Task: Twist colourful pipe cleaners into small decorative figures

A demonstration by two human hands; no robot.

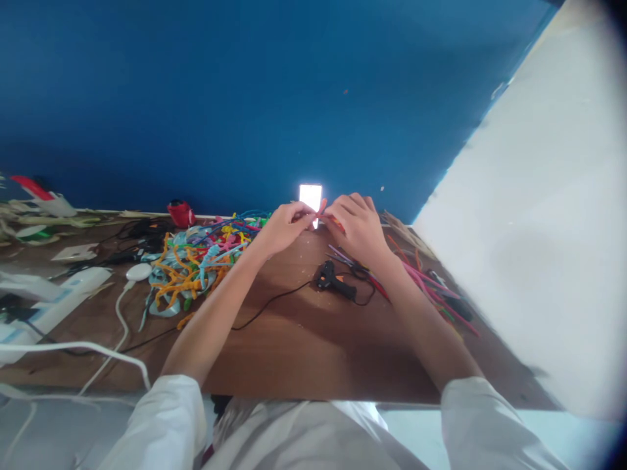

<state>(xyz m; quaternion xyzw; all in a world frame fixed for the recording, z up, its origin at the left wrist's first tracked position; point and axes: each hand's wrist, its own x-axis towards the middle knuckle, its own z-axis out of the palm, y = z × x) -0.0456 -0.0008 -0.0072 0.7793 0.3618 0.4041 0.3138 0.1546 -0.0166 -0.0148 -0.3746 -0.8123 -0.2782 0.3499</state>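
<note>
Both hands are raised over the far part of the table, fingertips almost meeting. Between them is a small orange-red pipe cleaner (323, 207), partly covered by the fingers. My left hand (287, 227) pinches its left end with thumb and forefinger. Curled around the other side, my right hand (359, 225) grips the same piece. Just behind the fingertips a phone (310, 194) with a bright white screen leans upright near the wall. Below the hands lies a black glue gun (336, 282), its cord running left.
A heap of bent, colourful pipe cleaners (196, 267) lies left of my left arm. Straight pipe cleaners (426, 281) lie by my right forearm. Farther left are a white power strip (63, 303), a round white charger (138, 272) and a red object (181, 213). A blue wall (245, 98) stands behind.
</note>
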